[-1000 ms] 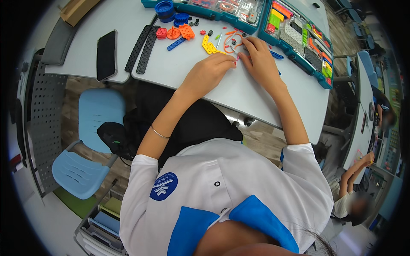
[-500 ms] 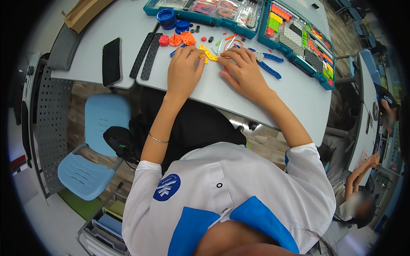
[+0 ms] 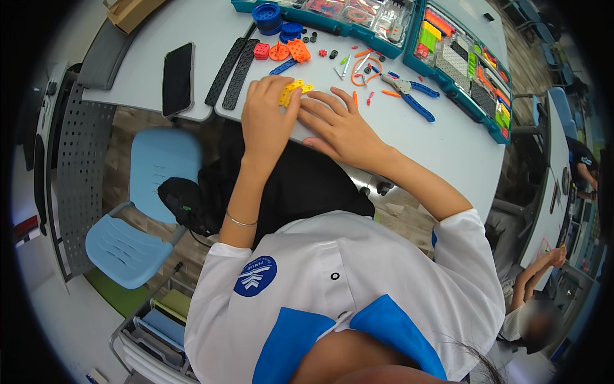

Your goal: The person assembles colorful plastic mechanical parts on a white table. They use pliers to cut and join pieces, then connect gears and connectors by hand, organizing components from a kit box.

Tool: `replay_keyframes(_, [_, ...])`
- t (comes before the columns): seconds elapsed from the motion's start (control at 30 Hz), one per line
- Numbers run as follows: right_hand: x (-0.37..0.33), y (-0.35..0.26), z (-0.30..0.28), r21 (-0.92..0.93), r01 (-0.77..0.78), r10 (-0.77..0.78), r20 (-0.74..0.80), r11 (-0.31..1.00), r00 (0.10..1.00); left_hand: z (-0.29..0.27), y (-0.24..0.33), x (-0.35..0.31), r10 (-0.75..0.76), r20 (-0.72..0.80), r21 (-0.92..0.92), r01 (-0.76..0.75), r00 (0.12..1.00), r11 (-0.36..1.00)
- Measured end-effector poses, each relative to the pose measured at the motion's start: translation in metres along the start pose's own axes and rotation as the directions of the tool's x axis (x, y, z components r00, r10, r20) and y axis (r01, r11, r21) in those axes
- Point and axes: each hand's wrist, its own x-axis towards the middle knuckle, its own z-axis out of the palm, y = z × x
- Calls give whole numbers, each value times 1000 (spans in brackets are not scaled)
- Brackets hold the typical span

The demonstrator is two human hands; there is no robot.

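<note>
Yellow perforated building pieces (image 3: pixel 291 93) are between the thumb and fingers of my left hand (image 3: pixel 267 115), close to the table's near edge; its fingers partly hide them. My right hand (image 3: pixel 342 131) is beside them with its fingers stretched out, the fingertips near their right end. Whether it touches them I cannot tell. Just beyond my left hand lie a blue beam (image 3: pixel 283 66), an orange perforated plate (image 3: pixel 299 51), an orange round part (image 3: pixel 279 51) and red blocks (image 3: pixel 261 51).
Two black perforated strips (image 3: pixel 240 73) and a phone (image 3: pixel 178 80) lie to the left. Blue-handled pliers (image 3: pixel 412 93), an orange ring (image 3: pixel 366 70) and small pins are on the right. Blue wheels (image 3: pixel 266 18) stand farther back. Teal parts cases (image 3: pixel 457 80) line the far side.
Both hands have come leftward and nearer to me, and the yellow pieces have moved with my left hand. My right hand's fingers have straightened. The whole view has shifted slightly.
</note>
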Motion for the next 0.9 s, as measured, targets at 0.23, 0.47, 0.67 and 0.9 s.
replay_keyframes(0.23, [-7,12,-21,-26,-159,158,-17,987,987,-5,-29,24,102,-18,174,-98,995,980])
replay_keyframes(0.47, [-42,65,-52,-201,-427,392,-191,882,900,-8,-33,13,92,-6,165,-90,996,982])
replay_keyframes(0.67, [-84,80,-67,-216,-550,528,-152,807,835,-21,-47,7,125,-64,230,-107,990,967])
replay_keyframes(0.9, [-97,58,-74,-120,-665,620,-273,737,736,-20,-22,13,180,36,184,-184,983,966])
